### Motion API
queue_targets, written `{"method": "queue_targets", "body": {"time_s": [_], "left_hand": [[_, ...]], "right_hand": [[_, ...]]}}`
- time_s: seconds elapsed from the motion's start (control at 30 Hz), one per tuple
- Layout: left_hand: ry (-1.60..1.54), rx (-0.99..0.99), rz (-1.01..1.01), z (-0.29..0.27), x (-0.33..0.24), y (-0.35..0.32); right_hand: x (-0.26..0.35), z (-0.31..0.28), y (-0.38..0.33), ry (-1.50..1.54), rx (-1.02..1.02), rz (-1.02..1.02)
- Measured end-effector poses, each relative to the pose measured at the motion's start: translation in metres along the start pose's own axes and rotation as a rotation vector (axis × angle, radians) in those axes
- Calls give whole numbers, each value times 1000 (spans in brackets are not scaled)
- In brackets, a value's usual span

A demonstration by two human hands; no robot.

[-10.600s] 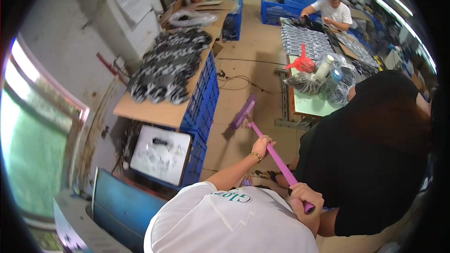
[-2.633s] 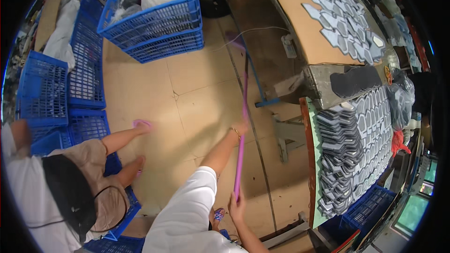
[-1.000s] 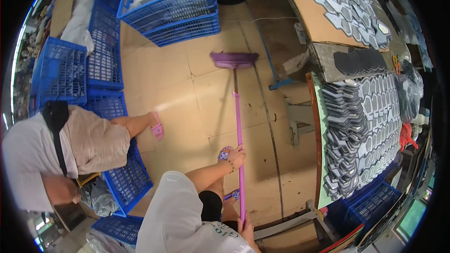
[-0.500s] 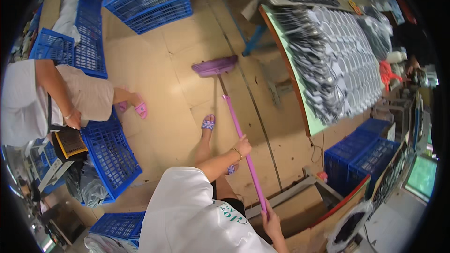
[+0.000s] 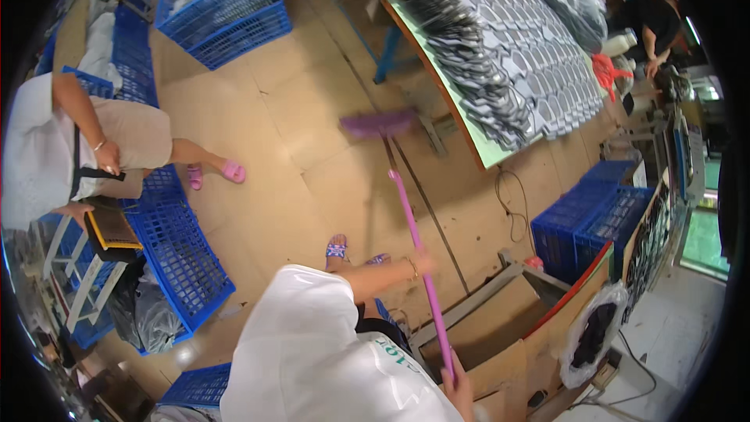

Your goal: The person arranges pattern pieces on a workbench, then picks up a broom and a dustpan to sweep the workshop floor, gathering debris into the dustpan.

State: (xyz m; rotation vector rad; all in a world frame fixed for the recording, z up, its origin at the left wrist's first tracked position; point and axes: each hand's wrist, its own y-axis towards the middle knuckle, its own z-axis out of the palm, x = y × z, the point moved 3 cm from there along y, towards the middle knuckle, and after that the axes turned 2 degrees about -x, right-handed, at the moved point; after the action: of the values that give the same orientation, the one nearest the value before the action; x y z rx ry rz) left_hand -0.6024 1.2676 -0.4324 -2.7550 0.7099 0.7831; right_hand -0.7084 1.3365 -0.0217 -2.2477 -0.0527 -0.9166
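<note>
Here, left hand [image 5: 423, 264] mid-broom [image 5: 406, 211], right hand [image 5: 459, 381] atop.

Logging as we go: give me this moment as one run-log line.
left hand: grips broom mid-handle | right hand: grips handle top | broom head: on floor, beside table | seated person left

Lighting even, warm, moderately bright; soft shadows only. Daylight glare at far right, near the pale floor [image 5: 687, 320]. Strong fisheye: table edge [image 5: 437, 78] bows, black vignette rings the frame. Broom head [image 5: 380, 122] motion-blurred; rim detail smeared. Small glare spot low left by the crates [image 5: 183, 254]
</note>
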Motion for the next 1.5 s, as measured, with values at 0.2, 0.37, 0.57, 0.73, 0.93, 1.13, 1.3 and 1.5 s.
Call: {"method": "queue_targets", "body": {"time_s": [0.2,0.37,0.57,0.73,0.93,1.13,1.3,1.5], "left_hand": [[191,302,-132,-77,56,15],[-143,293,65,-60,-114,-6],[-280,134,-27,-167,-187,14],[-217,-129,-231,-232,-114,-48],[-288,4,-344,-167,-63,-46],[-528,-144,-377,-186,-144,124],[-853,-441,-97,-183,-132,234],[-586,-261,254,-212,-188,294]], "right_hand": [[-49,71,49,58,-59,260],[-52,15,-86,27,-100,520],[12,-120,-141,-57,-975,473],[60,-97,-50,813,-911,-298],[20,-82,19,1429,-613,-291],[56,-208,23,1079,-642,-530],[66,-189,60,319,-460,-813],[25,-245,-9,247,-1147,-436]]}}
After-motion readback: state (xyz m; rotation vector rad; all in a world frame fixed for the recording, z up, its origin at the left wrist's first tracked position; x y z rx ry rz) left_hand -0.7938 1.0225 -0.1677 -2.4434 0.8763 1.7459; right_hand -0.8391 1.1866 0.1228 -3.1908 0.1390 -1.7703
